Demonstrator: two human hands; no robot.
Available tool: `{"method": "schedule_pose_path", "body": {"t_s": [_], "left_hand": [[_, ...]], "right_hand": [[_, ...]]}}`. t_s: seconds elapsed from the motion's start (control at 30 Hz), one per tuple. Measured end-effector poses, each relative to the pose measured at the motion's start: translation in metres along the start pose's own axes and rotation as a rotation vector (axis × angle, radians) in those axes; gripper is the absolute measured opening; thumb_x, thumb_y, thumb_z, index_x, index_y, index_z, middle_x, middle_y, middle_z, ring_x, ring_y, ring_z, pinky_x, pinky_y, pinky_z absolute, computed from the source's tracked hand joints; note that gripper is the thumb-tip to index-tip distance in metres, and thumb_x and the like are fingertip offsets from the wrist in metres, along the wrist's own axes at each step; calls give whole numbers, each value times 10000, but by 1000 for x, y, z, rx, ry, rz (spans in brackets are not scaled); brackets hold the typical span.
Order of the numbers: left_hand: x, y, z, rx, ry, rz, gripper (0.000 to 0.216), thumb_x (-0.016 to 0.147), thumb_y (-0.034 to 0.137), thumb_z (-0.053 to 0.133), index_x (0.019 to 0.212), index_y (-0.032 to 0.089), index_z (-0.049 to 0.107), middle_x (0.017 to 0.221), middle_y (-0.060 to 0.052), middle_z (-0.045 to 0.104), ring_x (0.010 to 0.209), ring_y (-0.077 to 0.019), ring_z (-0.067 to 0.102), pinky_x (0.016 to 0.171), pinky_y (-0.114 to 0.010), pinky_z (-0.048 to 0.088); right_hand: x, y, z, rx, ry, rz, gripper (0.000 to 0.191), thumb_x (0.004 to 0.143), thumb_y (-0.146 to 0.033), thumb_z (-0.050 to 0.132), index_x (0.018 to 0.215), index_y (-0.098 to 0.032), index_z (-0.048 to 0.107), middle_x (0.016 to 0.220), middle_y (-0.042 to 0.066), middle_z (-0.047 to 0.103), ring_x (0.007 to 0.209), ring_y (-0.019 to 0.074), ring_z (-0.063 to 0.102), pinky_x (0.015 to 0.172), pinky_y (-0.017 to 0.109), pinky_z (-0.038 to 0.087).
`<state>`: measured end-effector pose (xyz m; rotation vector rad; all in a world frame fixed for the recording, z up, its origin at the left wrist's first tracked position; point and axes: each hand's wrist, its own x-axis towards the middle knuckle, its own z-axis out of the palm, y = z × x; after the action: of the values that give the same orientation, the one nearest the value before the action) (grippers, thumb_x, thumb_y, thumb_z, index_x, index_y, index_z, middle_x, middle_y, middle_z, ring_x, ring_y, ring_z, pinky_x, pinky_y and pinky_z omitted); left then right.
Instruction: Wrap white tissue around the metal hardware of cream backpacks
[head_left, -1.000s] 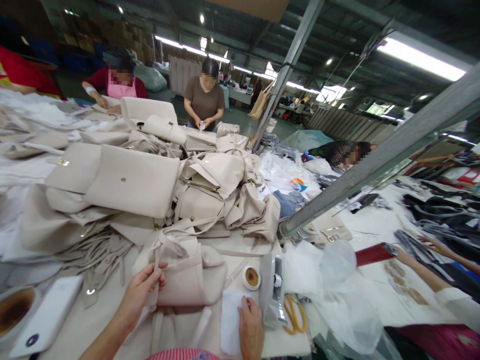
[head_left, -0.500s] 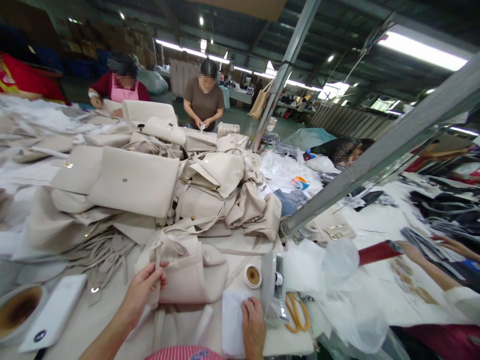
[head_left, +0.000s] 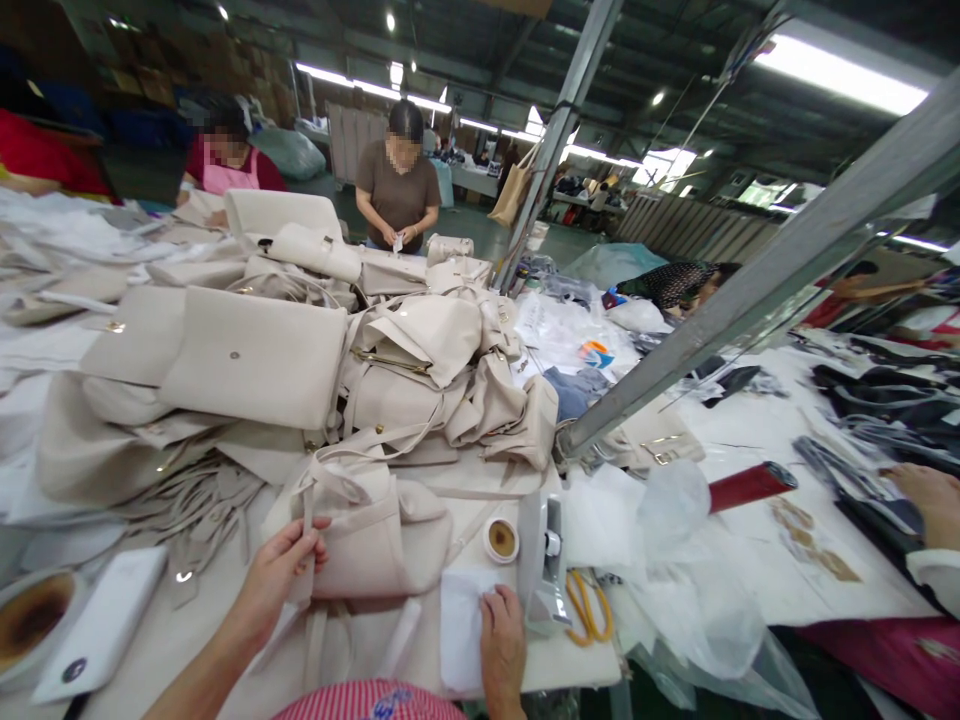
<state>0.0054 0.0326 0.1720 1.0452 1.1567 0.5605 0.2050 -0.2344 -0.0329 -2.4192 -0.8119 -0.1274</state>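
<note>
Head view: pinching narrowly with left hand (head_left: 283, 563) on pale beige strap (head_left: 308, 503), at left side of slumped beige bag (head_left: 364, 555), lying on table (head_left: 551, 678) just in front of big bag pile (head_left: 262, 355). Resting on white sheet (head_left: 459, 625) with right hand (head_left: 502, 640), fingers curled; cannot tell if gripping or just pressing, nor if cloth or paper. To do well, probably: hold strap straight and lightly taut between thumb and fingers, no hard tugging, no creasing of soft-looking material. Better to take sheet by near edge, well away from small cup (head_left: 488, 553) of brown liquid just beyond; likely to stain pale bag if knocked. Also mind yellow-handled scissors (head_left: 579, 608), near right hand; avoid dragging strap or bag across either.
</note>
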Motion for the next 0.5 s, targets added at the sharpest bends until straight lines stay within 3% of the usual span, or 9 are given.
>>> {"method": "schedule_pose_path", "body": {"t_s": [0.2,0.3,0.4,0.5], "left_hand": [[2,1,2,6,-6,-6,483,571,503,754,887,152,653,597,24,616,569,-146,529,542,-252,403],[0,2,4,-76,-16,-43,520,545,465,797,924,142,649,585,28,626,560,-133,541,536,-234,427],[-3,3,8,-208,11,-101,475,569,391,801,945,154,632,589,26,642,557,-133,576,543,-231,471],[-9,4,11,-284,65,-141,301,630,334,764,831,172,607,624,-4,675,583,-152,623,542,-243,506]], "right_hand": [[7,-11,-14,49,-23,39,407,940,-447,372,762,-222,660,1139,152,657,1076,309,587,926,464,457],[17,-20,-28,260,-68,162,341,876,-496,466,796,-216,643,1112,164,668,1047,335,593,938,503,436],[34,-38,-45,454,-110,281,339,826,-525,527,914,-211,619,899,107,701,834,280,646,798,431,510],[58,-75,-66,861,-271,458,510,752,-492,646,1156,-201,534,800,35,693,688,221,654,634,333,527]]}}
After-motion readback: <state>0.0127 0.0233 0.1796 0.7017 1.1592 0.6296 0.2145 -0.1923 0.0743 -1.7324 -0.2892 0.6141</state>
